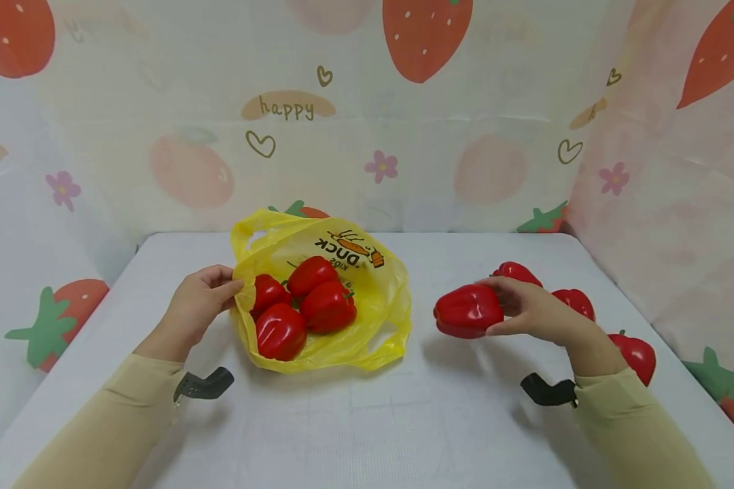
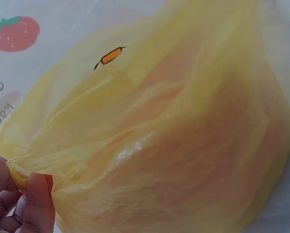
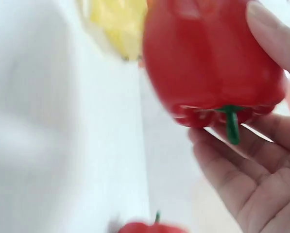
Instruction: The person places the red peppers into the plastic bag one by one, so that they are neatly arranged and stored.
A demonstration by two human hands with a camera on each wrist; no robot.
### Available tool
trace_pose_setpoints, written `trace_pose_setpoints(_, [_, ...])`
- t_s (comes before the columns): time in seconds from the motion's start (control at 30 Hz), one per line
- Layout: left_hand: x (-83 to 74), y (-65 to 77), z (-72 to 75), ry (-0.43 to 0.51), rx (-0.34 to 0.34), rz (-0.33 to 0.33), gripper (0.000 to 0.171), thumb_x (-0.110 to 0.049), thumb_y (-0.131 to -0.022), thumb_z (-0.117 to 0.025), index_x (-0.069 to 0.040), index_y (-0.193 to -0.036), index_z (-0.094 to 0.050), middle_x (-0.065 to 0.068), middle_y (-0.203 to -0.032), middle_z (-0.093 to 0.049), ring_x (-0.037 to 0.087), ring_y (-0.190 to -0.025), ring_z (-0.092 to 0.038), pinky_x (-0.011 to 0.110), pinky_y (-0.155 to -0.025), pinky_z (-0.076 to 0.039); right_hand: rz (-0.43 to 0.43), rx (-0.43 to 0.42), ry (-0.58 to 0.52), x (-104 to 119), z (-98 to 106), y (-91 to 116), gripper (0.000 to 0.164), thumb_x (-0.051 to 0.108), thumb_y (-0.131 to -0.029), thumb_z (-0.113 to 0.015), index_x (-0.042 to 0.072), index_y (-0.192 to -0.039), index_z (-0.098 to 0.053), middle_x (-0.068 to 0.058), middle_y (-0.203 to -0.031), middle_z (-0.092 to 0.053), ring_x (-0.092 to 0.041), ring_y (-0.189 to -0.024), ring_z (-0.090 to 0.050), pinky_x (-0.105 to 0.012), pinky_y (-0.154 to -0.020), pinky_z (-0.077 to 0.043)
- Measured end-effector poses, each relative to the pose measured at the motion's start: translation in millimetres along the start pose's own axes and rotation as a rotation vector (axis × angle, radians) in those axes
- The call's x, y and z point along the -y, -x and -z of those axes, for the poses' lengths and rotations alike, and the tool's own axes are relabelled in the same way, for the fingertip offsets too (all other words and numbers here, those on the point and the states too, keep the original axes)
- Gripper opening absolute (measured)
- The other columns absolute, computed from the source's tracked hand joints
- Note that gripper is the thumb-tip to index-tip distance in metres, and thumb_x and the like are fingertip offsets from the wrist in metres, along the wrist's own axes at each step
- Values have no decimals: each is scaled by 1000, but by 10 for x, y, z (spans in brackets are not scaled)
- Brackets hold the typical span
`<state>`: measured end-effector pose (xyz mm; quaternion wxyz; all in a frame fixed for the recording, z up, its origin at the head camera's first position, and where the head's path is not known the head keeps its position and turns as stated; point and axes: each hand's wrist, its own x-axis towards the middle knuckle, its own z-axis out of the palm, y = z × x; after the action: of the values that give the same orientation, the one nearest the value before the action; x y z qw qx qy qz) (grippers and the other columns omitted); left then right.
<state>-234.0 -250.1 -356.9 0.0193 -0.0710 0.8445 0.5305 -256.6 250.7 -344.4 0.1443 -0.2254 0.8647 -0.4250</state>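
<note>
A yellow plastic bag (image 1: 373,299) lies with its mouth facing the head camera, and several red bell peppers (image 1: 329,307) sit inside it. My left hand (image 1: 198,302) pinches the bag's left rim between thumb and fingers; in the left wrist view the thin yellow film (image 2: 149,160) fills most of the picture. To the right of the bag, my right hand (image 1: 529,309) grips another red bell pepper (image 1: 468,311) above the table. The right wrist view shows that pepper's green stem (image 3: 231,126) pointing toward the palm, with the thumb along one side.
Right of and behind the right hand, more peppers rest on the white table (image 1: 367,435): one at the back (image 1: 516,273), one partly hidden by the wrist (image 1: 576,303), one near the sleeve (image 1: 635,354). A strawberry-print cloth (image 1: 428,176) encloses the back and sides.
</note>
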Motion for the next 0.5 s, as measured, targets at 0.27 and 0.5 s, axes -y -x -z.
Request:
trace_pose_setpoints(0.27, [-6,10,8,-5,0,0,38,-30,-94,-50,-3,-121,-50,16,-119,-51,27,-105,-53,31,-89,-47,45,-67,-14,377,-166,-349,79,30,-65,-82,15,-130,-42,-7,-123,-50,-31,-113,-48,-37,-75,-55])
trace_pose_setpoints(0.5, [-11,19,22,-1,0,5,37,-29,-94,-50,-3,-121,-50,16,-120,-51,27,-105,-52,31,-89,-47,43,-100,-17,657,-361,-605,80,28,-63,-84,19,-131,-43,-3,-123,-51,-27,-112,-50,-38,-75,-55])
